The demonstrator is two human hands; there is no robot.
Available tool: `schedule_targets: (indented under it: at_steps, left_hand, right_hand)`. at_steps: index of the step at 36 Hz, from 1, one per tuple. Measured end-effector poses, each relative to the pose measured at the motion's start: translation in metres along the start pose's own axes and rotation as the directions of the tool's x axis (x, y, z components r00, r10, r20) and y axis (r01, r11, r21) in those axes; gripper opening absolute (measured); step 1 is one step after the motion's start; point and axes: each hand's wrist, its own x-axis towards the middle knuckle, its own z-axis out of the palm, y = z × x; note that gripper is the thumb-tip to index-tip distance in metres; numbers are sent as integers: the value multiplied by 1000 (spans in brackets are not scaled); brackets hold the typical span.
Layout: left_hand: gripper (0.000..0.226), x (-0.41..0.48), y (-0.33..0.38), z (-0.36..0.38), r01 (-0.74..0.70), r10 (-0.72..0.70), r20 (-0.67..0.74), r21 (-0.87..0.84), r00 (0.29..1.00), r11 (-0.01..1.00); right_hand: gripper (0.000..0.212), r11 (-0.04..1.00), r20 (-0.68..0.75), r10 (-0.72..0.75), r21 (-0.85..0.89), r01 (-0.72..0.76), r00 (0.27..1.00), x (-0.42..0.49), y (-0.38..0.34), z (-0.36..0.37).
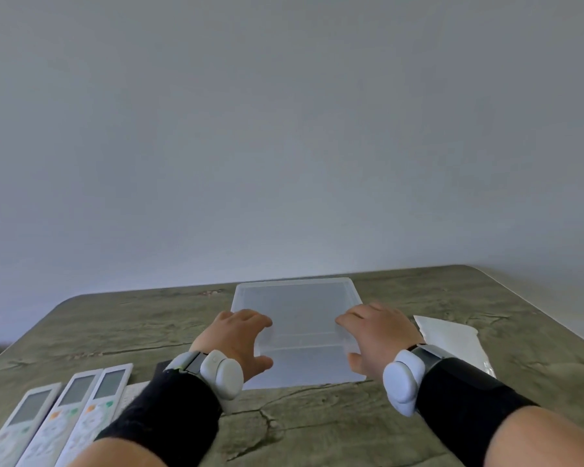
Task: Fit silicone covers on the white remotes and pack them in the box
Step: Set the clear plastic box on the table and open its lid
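- head view: table (317, 429), wood-grain; open room is judged widest at near centre.
- box (297, 285), clear plastic, set at centre, long axis running away from the person.
- left hand (236, 338) and right hand (378, 335): fingers curled over the box's side rims, thumbs spread.
- white remotes (91, 409), three seen, uncovered, laid near left, nearest the left hand.
- white packet (452, 338), beside the right hand; contents cannot be told.

The box (297, 308) sits on the tabletop (317, 426) near the middle of its far edge. The left hand (236, 338) grips the box's left side, the right hand (376, 335) its right side. Three remotes (70, 416) lie side by side at the near left corner. A packet (452, 338) lies right of the box, toward the right edge.
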Motion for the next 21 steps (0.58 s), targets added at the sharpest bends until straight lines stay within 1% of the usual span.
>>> schedule_targets:
  at_steps: [5,8,12,16,21]
  left_hand:
    - [75,-14,6,-2,-12,11,19,14,1000,1000]
    - [77,-20,8,-3,-12,11,33,27,999,1000]
    - [74,-28,8,0,-18,18,-19,8,1000,1000]
    - [69,-35,7,2,-21,21,-32,5,999,1000]
    - [70,-40,11,0,-30,33,-52,59,998,998]
  right_hand:
    - [52,1000,-10,10,16,-10,1000,-13,-5,1]
    - [51,1000,-9,18,-4,-18,1000,-20,-10,-2]
    - [48,999,-39,19,-33,-21,999,-24,-13,-1]
    - [48,998,-36,9,-60,-11,999,-31,-14,-1]
    - [48,996,-23,8,-91,-10,1000,-32,-19,-4]
